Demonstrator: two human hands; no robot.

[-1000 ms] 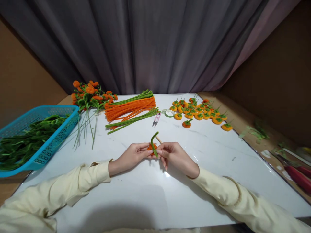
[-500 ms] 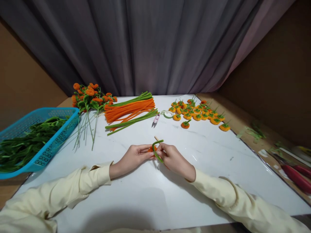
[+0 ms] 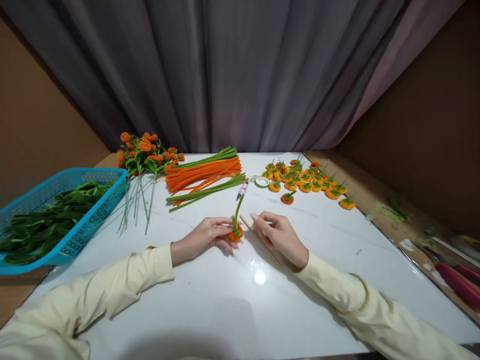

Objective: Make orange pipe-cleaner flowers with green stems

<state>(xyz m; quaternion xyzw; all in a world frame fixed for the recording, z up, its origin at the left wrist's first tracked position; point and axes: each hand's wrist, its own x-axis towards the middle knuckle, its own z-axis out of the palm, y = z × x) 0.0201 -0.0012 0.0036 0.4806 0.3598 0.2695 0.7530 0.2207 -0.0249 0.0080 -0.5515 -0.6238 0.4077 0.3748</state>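
My left hand [image 3: 205,235] pinches a small orange pipe-cleaner pumpkin [image 3: 236,234] against the white table [image 3: 330,235]. A green stem [image 3: 237,210] rises from the pumpkin, pointing away from me. My right hand [image 3: 279,234] rests just right of it, fingers loosely spread, with a thin wooden stick [image 3: 259,240] lying under its fingertips. Both arms wear cream sleeves.
A blue basket [image 3: 75,220] of green leaves sits at the left. Behind are finished orange flowers [image 3: 144,150], orange and green pipe cleaners [image 3: 204,172], small snips [image 3: 243,188], a tape roll [image 3: 261,181] and several finished pumpkins [image 3: 307,180]. Red-handled tools [image 3: 459,275] lie at the right edge.
The green stem, bent over the pumpkin before, now stands straight. My right hand has let go of it and moved slightly right; the stick now lies on the table.
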